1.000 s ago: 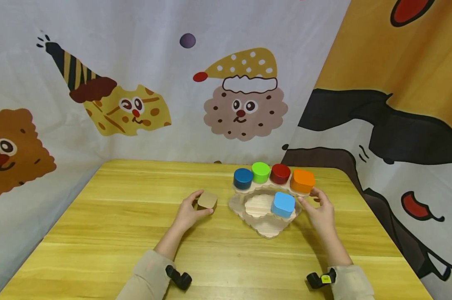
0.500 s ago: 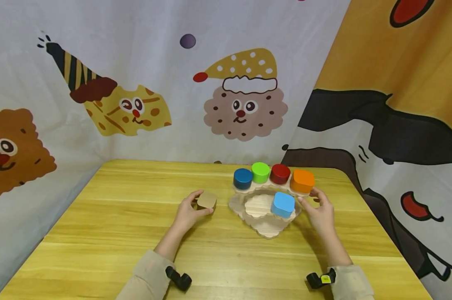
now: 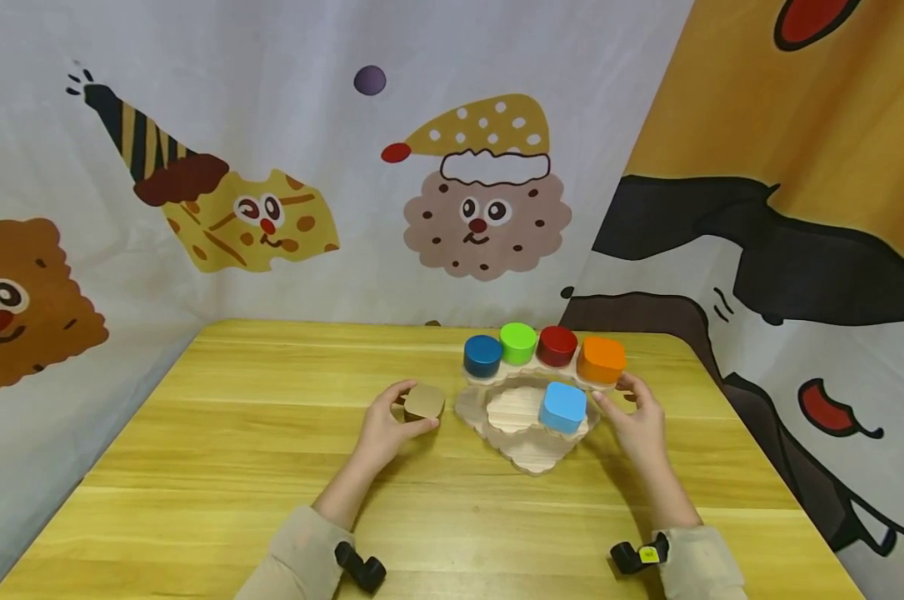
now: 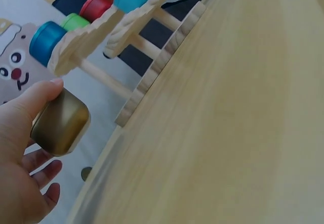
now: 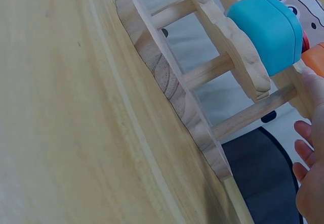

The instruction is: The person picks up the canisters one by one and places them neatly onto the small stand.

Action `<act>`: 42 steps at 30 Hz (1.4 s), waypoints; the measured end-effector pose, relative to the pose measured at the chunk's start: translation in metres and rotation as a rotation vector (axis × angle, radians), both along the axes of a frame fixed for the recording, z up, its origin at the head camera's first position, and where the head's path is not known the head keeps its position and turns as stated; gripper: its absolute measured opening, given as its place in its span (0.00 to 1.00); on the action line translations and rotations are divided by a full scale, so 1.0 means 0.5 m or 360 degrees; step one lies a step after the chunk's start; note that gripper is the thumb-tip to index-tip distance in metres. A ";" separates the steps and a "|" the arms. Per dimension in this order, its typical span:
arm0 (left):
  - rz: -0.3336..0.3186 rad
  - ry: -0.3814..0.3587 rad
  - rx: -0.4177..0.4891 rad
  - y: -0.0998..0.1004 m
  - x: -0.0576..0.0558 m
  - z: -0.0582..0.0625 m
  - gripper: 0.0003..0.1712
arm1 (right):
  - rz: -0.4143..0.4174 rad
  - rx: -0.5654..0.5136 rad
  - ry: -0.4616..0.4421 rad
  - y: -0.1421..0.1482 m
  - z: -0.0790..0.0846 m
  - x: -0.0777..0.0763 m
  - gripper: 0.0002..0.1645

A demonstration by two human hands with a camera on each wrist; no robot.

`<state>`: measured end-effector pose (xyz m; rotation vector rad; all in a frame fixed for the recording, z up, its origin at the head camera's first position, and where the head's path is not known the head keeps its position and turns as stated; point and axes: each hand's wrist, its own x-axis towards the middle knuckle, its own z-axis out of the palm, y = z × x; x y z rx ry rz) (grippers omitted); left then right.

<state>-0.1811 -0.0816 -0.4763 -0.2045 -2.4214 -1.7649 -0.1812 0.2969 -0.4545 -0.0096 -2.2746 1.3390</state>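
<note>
My left hand [image 3: 388, 427] pinches a gold block [image 3: 425, 402] with rounded corners between thumb and fingers, just left of a tiered wooden stand [image 3: 530, 454]. In the left wrist view the gold block [image 4: 62, 124] is raised above the tabletop. My right hand [image 3: 639, 421] grips the right end of the stand's upper shelf [image 5: 298, 100], below an orange block [image 3: 601, 360]. A light blue block [image 3: 563, 407] sits on the right of the lower shelf [image 3: 513, 411], whose left part is bare. Dark blue [image 3: 483, 356], green [image 3: 518, 343] and red [image 3: 557, 346] round blocks line the upper shelf.
The stand's scalloped base rests on a wooden table [image 3: 272, 375], towards its back right. A cloth [image 3: 309, 75] printed with cartoon biscuits hangs behind the table. Black cameras [image 3: 360, 567] are strapped at both wrists.
My left hand has carried the gold block slightly right, closer to the stand. My right hand keeps its hold on the stand, and the head view has shifted a little.
</note>
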 end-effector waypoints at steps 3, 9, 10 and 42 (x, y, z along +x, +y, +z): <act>0.0001 0.0027 0.0004 0.007 0.006 0.009 0.43 | 0.0005 -0.0001 0.0006 -0.002 0.002 0.000 0.31; 0.0013 0.0075 0.0019 0.020 0.019 0.027 0.42 | 0.0000 0.0003 -0.0042 -0.004 0.001 0.002 0.32; 0.0006 0.0091 0.0022 0.023 0.021 0.030 0.42 | 0.0001 0.0000 -0.0045 -0.004 0.000 0.002 0.33; -0.0150 0.0268 0.0188 0.153 0.069 0.085 0.40 | -0.0004 0.0016 -0.0049 -0.002 0.001 0.005 0.32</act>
